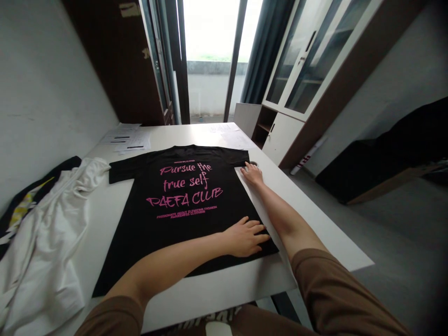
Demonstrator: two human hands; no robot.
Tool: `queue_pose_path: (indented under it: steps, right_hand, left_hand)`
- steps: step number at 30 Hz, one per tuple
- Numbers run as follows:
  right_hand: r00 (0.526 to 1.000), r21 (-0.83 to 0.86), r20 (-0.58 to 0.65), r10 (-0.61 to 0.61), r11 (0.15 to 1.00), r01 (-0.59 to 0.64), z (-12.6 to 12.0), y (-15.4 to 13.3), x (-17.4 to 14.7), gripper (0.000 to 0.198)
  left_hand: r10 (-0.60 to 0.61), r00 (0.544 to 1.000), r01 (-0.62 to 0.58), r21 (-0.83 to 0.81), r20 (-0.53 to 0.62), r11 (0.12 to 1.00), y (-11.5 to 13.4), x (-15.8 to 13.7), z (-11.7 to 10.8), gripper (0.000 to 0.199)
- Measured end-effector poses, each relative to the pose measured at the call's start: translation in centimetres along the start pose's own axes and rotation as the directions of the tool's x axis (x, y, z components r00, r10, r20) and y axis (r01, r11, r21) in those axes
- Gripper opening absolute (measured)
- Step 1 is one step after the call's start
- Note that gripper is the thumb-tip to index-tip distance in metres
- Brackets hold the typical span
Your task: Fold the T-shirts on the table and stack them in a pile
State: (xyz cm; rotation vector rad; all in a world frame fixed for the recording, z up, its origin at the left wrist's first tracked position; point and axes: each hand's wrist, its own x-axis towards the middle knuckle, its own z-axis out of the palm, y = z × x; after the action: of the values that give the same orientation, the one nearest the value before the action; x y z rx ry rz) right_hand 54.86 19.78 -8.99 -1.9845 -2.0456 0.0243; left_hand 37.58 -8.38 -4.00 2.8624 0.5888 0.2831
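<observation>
One black T-shirt [182,210] lies flat, print side up, at the centre of the frame on a white tabletop [315,219]; pink brush-style lettering reads "Pursue the true self PAEFA CLUB". Fabric looks matte and soft, spread smooth, both short sleeves out to the sides.

Left hand [247,238]: open, palm down, fingers spread flat on the shirt's lower right hem corner, centre-right of the frame. Pressing, not gripping.

Right hand [252,173]: open, flat, fingers resting at the edge of the shirt's right sleeve, above the left hand in the frame. Whether it pinches the cloth: cannot tell. Both arms wear brown short sleeves.

Containers: a cabinet [304,70] with glass doors stands at upper right; contents behind the glass not legible. Open shelf cubby below it, contents too dark to read.

Surroundings: a crumpled white garment [45,233] heaped at the left edge of the tabletop, just beside the T-shirt's left side, apart from it. A dark garment with yellow print [24,200] lies under it at far left. Printed paper sheets [128,139] lie at the far end of the tabletop, upper left of the shirt. Bright window [210,46] at top centre.
</observation>
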Motion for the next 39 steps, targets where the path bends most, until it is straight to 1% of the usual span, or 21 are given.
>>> queue_pose_path:
  steps: [4, 8, 11, 14, 17, 18, 20, 22, 23, 24, 27, 29, 34, 39]
  right_hand:
    - [1.0, 0.044, -0.01, 0.028, 0.999, -0.027, 0.5, 0.7, 1.4, 0.065]
    - [0.999, 0.094, 0.017, 0.045, 0.995, -0.047, 0.7, 1.4, 3.0, 0.062]
    - [0.997, 0.071, 0.045, 0.062, 0.995, -0.065, 0.8, 1.8, 3.7, 0.064]
    - [0.998, 0.029, 0.045, 0.047, 0.998, -0.048, 0.9, 1.7, 3.8, 0.06]
    - [0.999, 0.012, -0.007, 0.046, 0.999, -0.046, 0.7, 1.2, 3.3, 0.051]
    - [0.999, 0.008, -0.031, 0.03, 1.0, -0.03, 0.6, 0.9, 3.1, 0.049]
    - [0.996, -0.008, -0.073, -0.041, 0.999, 0.041, 0.3, 0.4, 2.6, 0.047]
    - [0.989, -0.027, -0.103, -0.109, 0.994, 0.106, 0.0, -0.1, 2.3, 0.046]
    - [0.988, -0.032, -0.105, -0.115, 0.993, 0.112, -0.2, -0.3, 2.2, 0.046]
    - [0.99, -0.032, -0.096, -0.099, 0.995, 0.096, -0.3, -0.4, 2.2, 0.046]
    - [0.999, -0.017, -0.042, 0.019, 1.0, -0.02, -0.4, -0.2, 2.6, 0.045]
    - [0.997, -0.008, -0.027, 0.067, 0.998, -0.067, -0.3, 0.0, 2.9, 0.045]
    - [0.995, 0.0, -0.07, 0.075, 0.997, -0.075, -0.2, 0.1, 3.1, 0.044]
    - [0.992, -0.018, -0.116, 0.051, 0.998, -0.054, -0.2, -0.1, 3.3, 0.043]
  left_hand:
    - [0.024, 0.999, -0.024, 0.011, -0.025, 1.0, -0.5, 1.1, 0.5, 0.044]
    - [0.027, 0.998, -0.028, -0.015, -0.056, 1.0, -0.8, 1.6, 0.7, 0.03]
    - [0.028, 0.998, -0.028, -0.011, -0.064, 1.0, -0.7, 1.5, 0.4, 0.024]
    - [0.024, 0.997, -0.023, 0.013, -0.069, 1.0, -0.5, 1.4, -0.1, 0.022]
    - [0.04, 0.996, -0.037, 0.032, -0.077, 0.999, -0.2, 1.4, -0.7, 0.028]
    - [0.048, 0.996, -0.045, 0.035, -0.077, 0.998, -0.1, 1.4, -0.9, 0.032]
    - [0.063, 0.995, -0.06, 0.036, -0.071, 0.998, -0.1, 1.3, -1.3, 0.036]
    - [0.064, 0.996, -0.062, 0.032, -0.056, 0.998, -0.2, 1.0, -1.7, 0.035]
    - [0.059, 0.997, -0.058, 0.03, -0.046, 0.998, -0.3, 0.7, -2.0, 0.033]
    - [0.051, 0.998, -0.05, 0.028, -0.04, 0.998, -0.4, 0.4, -2.2, 0.031]
    - [0.03, 0.999, -0.029, 0.02, -0.042, 0.999, -0.8, -0.7, -2.5, 0.03]
    - [0.024, 0.998, -0.023, 0.013, -0.054, 1.0, -1.0, -1.2, -2.4, 0.029]
    - [0.036, 0.996, -0.037, -0.012, -0.081, 0.999, -0.8, -1.3, -1.8, 0.028]
    - [0.041, 0.994, -0.044, -0.027, -0.097, 0.999, -0.6, -1.2, -1.6, 0.025]
